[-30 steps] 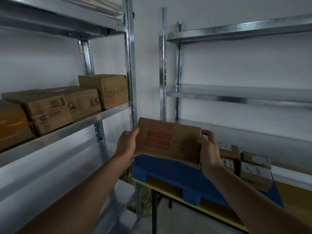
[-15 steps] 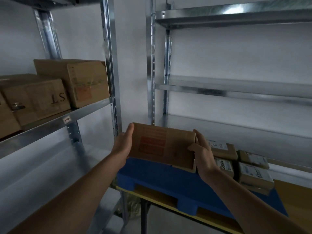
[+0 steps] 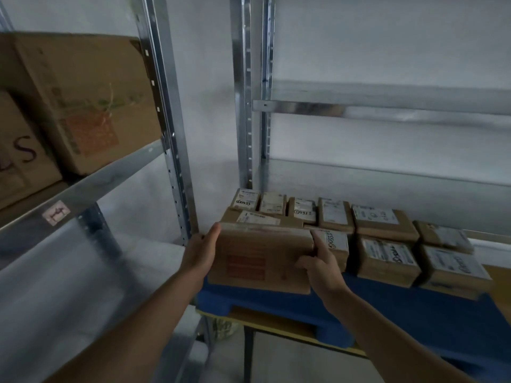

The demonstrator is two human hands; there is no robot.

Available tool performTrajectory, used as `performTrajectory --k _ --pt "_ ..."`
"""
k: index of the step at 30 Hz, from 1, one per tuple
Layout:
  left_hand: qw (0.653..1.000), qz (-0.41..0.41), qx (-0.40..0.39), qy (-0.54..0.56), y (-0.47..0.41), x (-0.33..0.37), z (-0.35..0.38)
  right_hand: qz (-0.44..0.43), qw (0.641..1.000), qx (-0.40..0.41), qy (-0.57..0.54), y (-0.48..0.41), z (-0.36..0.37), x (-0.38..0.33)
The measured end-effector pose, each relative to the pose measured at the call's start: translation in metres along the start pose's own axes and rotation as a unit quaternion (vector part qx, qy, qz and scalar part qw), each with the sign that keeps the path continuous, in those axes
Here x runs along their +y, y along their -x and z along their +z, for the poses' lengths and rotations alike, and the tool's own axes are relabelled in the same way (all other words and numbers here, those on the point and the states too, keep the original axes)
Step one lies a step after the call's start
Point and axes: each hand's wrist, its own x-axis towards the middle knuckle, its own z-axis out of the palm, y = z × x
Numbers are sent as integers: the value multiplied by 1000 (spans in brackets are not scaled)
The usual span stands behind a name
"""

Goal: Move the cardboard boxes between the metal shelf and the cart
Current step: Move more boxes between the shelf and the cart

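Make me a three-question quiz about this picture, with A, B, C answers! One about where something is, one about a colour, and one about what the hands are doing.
1. Where is the big box with the orange patch?
A. on the floor
B. on the metal shelf at the left
C. on a chair

2. What colour is the pallet under the small labelled boxes?
A. blue
B. green
C. pink

3. How is the box with red print being handled?
A. nobody touches it
B. one hand lifts it alone
C. the left hand and right hand hold its two ends

Answers:
1 B: it sits on the shelf board beside the upright post.
2 A: the pallet's edge shows blue below the boxes.
3 C: one hand lies against each end of the box.
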Motion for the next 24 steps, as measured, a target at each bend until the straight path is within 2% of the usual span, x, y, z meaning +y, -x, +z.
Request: performTrajectory --k 10,19,24 --pt "998 -51 -7 -48 -57 -48 5 55 998 -13 42 -33 21 48" --pt "992 -78 -6 -99 -75 -64 13 108 994 -6 1 -52 24 79" --pt "993 -71 0 -92 -80 -66 8 87 995 11 46 -52 31 87"
